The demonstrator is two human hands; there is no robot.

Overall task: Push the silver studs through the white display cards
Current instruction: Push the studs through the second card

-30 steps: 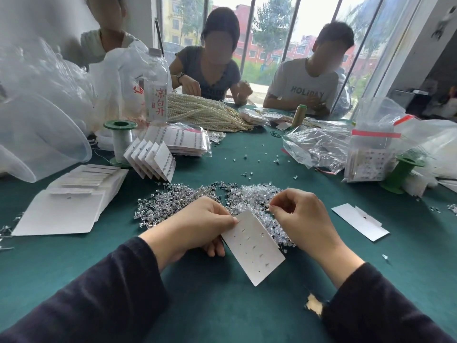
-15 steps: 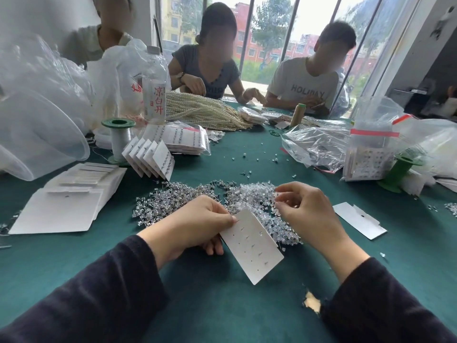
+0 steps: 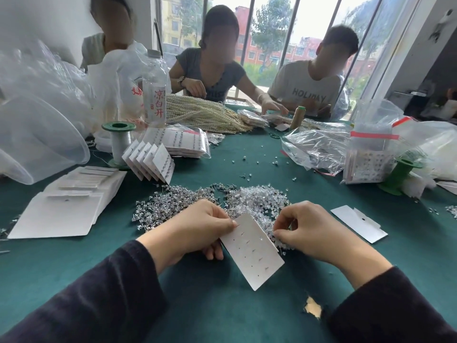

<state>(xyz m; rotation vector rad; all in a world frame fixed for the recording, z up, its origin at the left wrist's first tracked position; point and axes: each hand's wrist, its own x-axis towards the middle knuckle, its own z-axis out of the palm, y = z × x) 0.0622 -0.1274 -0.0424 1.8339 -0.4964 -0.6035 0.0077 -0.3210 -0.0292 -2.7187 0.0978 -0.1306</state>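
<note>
My left hand [image 3: 197, 229] pinches the upper left edge of a white display card [image 3: 254, 253], held tilted above the green table [image 3: 222, 313]. Several stud pins show through the card's holes. My right hand [image 3: 306, 231] has curled fingers at the card's right edge, its fingertips down among the studs; whether it pinches one I cannot make out. A wide heap of silver studs [image 3: 178, 204] lies just behind both hands.
Blank cards [image 3: 61, 211] are stacked at left, one more card [image 3: 358, 222] lies at right. Finished cards [image 3: 150, 162] lean by a green spool [image 3: 118, 142]. Plastic bags [image 3: 319, 147], a bottle [image 3: 154, 95] and pearl strands [image 3: 205, 115] crowd the back. Three people sit opposite.
My right hand went up into the stud heap, then came back down to the card's right edge. The left hand kept its hold on the card.
</note>
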